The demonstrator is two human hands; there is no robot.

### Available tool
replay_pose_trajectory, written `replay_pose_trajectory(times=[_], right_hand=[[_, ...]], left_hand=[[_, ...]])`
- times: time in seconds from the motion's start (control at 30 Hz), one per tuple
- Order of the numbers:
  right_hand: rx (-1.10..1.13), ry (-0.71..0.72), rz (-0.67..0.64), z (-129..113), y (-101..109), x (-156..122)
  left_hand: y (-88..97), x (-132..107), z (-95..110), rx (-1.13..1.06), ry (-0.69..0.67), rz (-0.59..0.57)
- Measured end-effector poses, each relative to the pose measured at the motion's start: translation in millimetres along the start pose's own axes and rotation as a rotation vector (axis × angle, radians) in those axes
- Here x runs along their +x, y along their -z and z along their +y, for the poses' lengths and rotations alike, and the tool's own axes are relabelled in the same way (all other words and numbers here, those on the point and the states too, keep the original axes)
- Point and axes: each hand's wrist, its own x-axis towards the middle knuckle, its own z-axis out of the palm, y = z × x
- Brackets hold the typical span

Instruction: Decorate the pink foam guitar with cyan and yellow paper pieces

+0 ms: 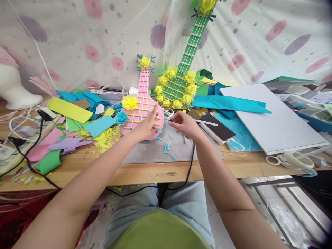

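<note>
A pink paper guitar (125, 130) with yellow strips, white strings and paper flowers leans at the back of the table. My left hand (146, 128) is over the guitar's body, its index finger stretched up. Its thumb and other fingers are bent round a light blue paper piece (160, 131), mostly hidden. Just to the right, my right hand (186, 124) is closed round what looks like a hot glue gun (171, 120). Only its dark blue tip shows, with a pale glue stick (209, 122) behind the hand and a black cord (192, 159) hanging below.
A green paper guitar (190, 52) ringed with yellow flowers stands behind. Paper scraps (70, 110) cover the left side. A grey cutting mat (145, 152) lies under the hands. To the right are a phone (218, 125), white board (269, 121), scissors (272, 159) and tape roll (298, 160).
</note>
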Motion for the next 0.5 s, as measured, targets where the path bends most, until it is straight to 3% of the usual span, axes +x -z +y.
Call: replay_pose_trajectory(times=[0.07, 0.13, 0.27, 0.37, 0.5], right_hand=[[0.097, 0.104, -0.092, -13, -9, 8], [0.094, 0.159, -0.187, -22, -18, 15], [0.012, 0.156, -0.314, -28, -34, 24], [-0.009, 0.133, -0.323, -28, -41, 27], [-0.024, 0.105, -0.222, -24, -48, 28]], left_hand=[[7.8, 2, -6, 0.118, -0.055, -0.049], [12.5, 4, -11, 0.188, -0.087, -0.017], [19.0, 4, -15, 0.259, -0.108, 0.034], [23.4, 4, -15, 0.271, -0.102, -0.058], [25.5, 1, -12, 0.163, -0.036, 0.035]])
